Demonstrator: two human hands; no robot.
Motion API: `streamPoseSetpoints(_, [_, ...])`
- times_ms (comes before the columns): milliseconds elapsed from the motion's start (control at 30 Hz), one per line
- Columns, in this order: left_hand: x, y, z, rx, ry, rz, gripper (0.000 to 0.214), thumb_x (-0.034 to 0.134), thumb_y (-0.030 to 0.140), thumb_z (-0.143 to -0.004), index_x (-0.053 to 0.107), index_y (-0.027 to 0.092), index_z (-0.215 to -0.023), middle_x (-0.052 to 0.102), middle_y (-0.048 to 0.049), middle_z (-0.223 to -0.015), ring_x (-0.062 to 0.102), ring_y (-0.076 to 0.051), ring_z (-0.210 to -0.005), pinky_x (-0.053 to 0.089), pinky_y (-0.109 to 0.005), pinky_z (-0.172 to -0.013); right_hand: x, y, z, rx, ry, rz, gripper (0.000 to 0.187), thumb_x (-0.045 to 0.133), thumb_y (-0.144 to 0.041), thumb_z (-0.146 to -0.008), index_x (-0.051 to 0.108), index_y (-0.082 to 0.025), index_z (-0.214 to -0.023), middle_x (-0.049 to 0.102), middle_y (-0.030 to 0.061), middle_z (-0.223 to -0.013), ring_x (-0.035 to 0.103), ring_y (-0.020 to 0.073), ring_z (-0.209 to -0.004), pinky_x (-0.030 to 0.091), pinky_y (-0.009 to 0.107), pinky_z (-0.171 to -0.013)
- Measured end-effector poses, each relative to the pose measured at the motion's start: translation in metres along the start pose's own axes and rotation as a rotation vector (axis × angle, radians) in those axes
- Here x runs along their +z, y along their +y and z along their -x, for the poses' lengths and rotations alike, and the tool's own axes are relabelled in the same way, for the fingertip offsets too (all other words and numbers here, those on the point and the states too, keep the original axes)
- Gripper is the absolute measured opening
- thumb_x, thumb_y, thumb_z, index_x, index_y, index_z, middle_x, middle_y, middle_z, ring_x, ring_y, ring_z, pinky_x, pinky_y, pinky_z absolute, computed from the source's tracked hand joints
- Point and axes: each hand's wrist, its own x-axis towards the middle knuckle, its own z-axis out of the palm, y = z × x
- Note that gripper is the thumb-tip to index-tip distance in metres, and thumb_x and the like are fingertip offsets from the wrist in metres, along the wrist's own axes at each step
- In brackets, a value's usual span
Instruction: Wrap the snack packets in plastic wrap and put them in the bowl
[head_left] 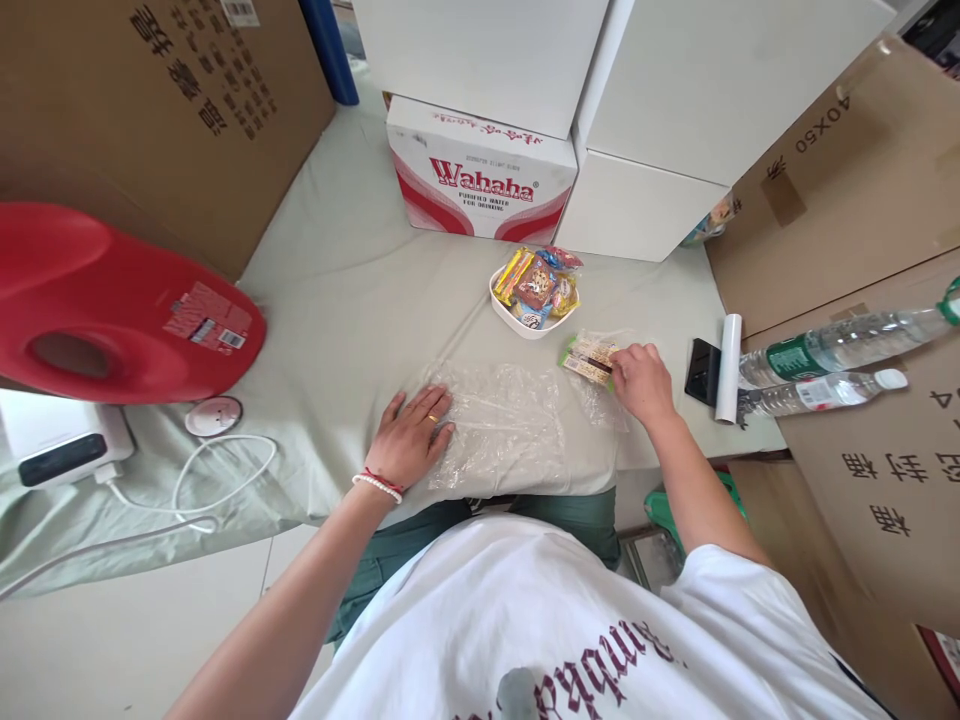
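With the white bowl (516, 322) as landmark, the flat packet (587, 358) lies just beyond its near right side, on the table (352, 290), with crumpled clear plastic (604, 405) around it. The right hand (641, 382) has its grip closed on the packet's right end, thumb and fingers pinching it. Nearer the person than the bowl, a clear sheet (514, 420) spreads out wrinkled; the left hand (412, 435) rests on its left edge, grip relaxed, fingers parted and flat. Beyond the bowl stands the Wahaha box (484, 175).

The thin film could probably slide or bunch if the left hand drags sideways, and a hasty sweep of the right hand could knock the bowl. The right fingertips are partly hidden, the packet's print is unreadable, and glare blurs where the sheet's edges end.
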Motion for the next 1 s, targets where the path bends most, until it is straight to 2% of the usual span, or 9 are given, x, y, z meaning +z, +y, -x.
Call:
streamPoseSetpoints(67, [-0.001,0.000,0.000,-0.007,-0.009,0.004,0.057,0.039,0.046,-0.105,0.052,0.024,-0.156,0.051,-0.0116,-0.163,0.046,-0.030,-0.153,0.025,-0.057,-0.129,0.009,-0.003,0.002,-0.050,-0.086,0.006,0.039,0.063,-0.035,-0.094,0.068,-0.022,-0.130,0.065,0.0165,-0.120,0.051,0.0363,-0.111,0.047,0.047,-0.089])
streamPoseSetpoints(133, [-0.003,0.001,0.001,-0.007,-0.026,0.004,0.061,0.041,0.050,-0.104,0.048,0.025,-0.159,0.048,-0.0116,-0.165,0.043,-0.030,-0.155,0.023,-0.057,-0.130,0.017,-0.003,0.002,-0.048,-0.113,0.016,0.052,0.070,-0.039,-0.090,0.064,-0.022,-0.139,0.063,0.0179,-0.129,0.049,0.0382,-0.114,0.047,0.050,-0.092])
streamPoseSetpoints(267, [-0.004,0.002,0.001,0.014,-0.088,-0.002,0.075,0.048,0.061,-0.100,0.038,0.025,-0.165,0.037,-0.0124,-0.172,0.035,-0.032,-0.159,0.016,-0.059,-0.132,0.020,0.003,0.002,-0.028,-0.086,0.059,0.046,0.069,-0.035,-0.090,0.067,-0.023,-0.135,0.065,0.0176,-0.120,0.048,0.0385,-0.113,0.046,0.052,-0.093])
streamPoseSetpoints(433, [0.001,-0.001,-0.001,0.019,-0.170,-0.039,0.101,0.057,0.074,-0.089,0.026,0.020,-0.170,0.023,-0.0162,-0.176,0.026,-0.037,-0.163,0.005,-0.063,-0.132,0.001,0.021,0.013,-0.033,-0.067,0.087,0.049,0.069,-0.033,-0.088,0.067,-0.019,-0.135,0.063,0.0185,-0.121,0.050,0.0394,-0.114,0.048,0.053,-0.094])
streamPoseSetpoints(600, [0.000,-0.004,-0.004,0.017,-0.240,-0.050,0.113,0.059,0.080,-0.084,0.020,0.018,-0.171,0.018,-0.0162,-0.177,0.020,-0.037,-0.164,-0.001,-0.063,-0.131,-0.024,0.056,0.039,0.014,-0.093,0.083,0.055,0.070,-0.035,-0.087,0.065,-0.019,-0.139,0.061,0.0174,-0.124,0.057,0.0370,-0.111,0.051,0.050,-0.095])
streamPoseSetpoints(733, [-0.001,-0.005,-0.005,0.023,-0.280,-0.050,0.117,0.062,0.081,-0.082,0.018,0.018,-0.171,0.015,-0.0157,-0.178,0.018,-0.037,-0.165,-0.003,-0.063,-0.131,-0.030,0.078,0.052,0.241,-0.036,-0.022,0.057,0.074,-0.047,-0.082,0.070,-0.017,-0.131,0.062,0.0141,-0.111,0.063,0.0325,-0.098,0.054,0.048,-0.091])
streamPoseSetpoints(900, [-0.003,-0.005,-0.005,0.019,-0.292,-0.051,0.117,0.063,0.080,-0.082,0.017,0.018,-0.171,0.015,-0.0161,-0.178,0.016,-0.037,-0.165,-0.004,-0.062,-0.131,-0.017,0.076,0.055,0.583,0.057,-0.338,0.035,0.079,-0.043,-0.073,0.077,-0.017,-0.096,0.061,0.0034,-0.078,0.060,0.0236,-0.074,0.055,0.042,-0.077])
streamPoseSetpoints(967, [-0.007,-0.002,-0.006,0.007,-0.323,-0.053,0.118,0.063,0.080,-0.082,0.016,0.018,-0.171,0.013,-0.0159,-0.178,0.015,-0.036,-0.165,-0.005,-0.062,-0.131,-0.016,0.078,0.058,0.692,0.219,-0.514,0.027,0.081,-0.038,-0.070,0.075,-0.018,-0.088,0.061,0.0010,-0.072,0.059,0.0213,-0.069,0.055,0.040,-0.072])
streamPoseSetpoints(1000, [-0.009,0.000,-0.007,-0.002,-0.342,-0.055,0.119,0.063,0.080,-0.082,0.015,0.018,-0.171,0.013,-0.0157,-0.179,0.014,-0.036,-0.166,-0.005,-0.061,-0.131,-0.018,0.081,0.060,0.742,0.364,-0.582,0.023,0.081,-0.034,-0.070,0.074,-0.018,-0.085,0.061,0.0003,-0.071,0.060,0.0207,-0.069,0.056,0.040,-0.072])
